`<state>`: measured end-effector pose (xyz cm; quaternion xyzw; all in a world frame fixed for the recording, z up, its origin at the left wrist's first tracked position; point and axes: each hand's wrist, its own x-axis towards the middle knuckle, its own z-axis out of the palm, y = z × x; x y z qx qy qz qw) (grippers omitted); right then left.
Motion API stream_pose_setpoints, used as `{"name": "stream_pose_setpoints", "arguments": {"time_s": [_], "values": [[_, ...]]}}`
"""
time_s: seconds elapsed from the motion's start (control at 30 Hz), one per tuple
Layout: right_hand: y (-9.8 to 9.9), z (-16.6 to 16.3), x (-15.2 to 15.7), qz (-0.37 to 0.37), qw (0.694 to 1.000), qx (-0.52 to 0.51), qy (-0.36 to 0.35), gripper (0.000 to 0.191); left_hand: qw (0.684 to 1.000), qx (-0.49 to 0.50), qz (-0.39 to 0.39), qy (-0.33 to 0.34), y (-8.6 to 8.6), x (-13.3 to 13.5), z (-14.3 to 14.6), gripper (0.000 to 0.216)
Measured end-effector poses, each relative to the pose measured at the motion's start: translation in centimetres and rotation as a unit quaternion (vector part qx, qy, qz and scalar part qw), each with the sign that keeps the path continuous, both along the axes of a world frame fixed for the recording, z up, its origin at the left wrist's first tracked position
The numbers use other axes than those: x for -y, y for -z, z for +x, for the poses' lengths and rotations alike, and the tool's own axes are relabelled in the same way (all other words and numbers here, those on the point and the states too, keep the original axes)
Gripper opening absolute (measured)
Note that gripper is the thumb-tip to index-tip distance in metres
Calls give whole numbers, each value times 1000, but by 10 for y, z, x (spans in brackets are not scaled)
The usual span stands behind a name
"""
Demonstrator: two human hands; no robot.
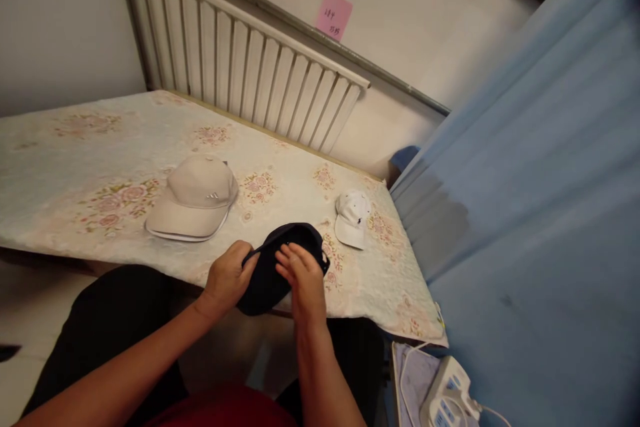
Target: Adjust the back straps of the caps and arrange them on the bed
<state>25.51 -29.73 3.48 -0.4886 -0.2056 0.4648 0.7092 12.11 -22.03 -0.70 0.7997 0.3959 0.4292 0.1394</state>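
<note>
A dark cap (267, 280) hangs over the near edge of the bed, its hollow inside turned toward me. My left hand (227, 280) is closed on the cap's left edge, thumb along the rim. Over the cap's opening lies my right hand (303, 277), its fingers stretched out and tips toward the inside; whether they touch the lining I cannot tell. Beyond my left hand a beige cap (197, 187) rests upright on the bed, brim toward me. A smaller-looking white cap (354, 210) with a dark mark on its front sits farther right.
The caps lie on a bed with a floral cover (285, 173). Behind it stand a white radiator (240, 67) and a wall with a pink note (333, 15). A blue curtain (505, 213) borders the right. A power strip (447, 393) with cables is at lower right.
</note>
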Motion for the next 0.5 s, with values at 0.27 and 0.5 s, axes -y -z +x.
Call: {"name": "stream_pose_setpoints", "arguments": {"time_s": [0.27, 0.5], "values": [[-12, -19, 11, 95, 992, -42, -68, 47, 989, -83, 107, 65, -46, 9, 17, 16], [-26, -19, 17, 150, 977, -150, 25, 19, 975, -34, 104, 191, -50, 24, 35, 26]]}}
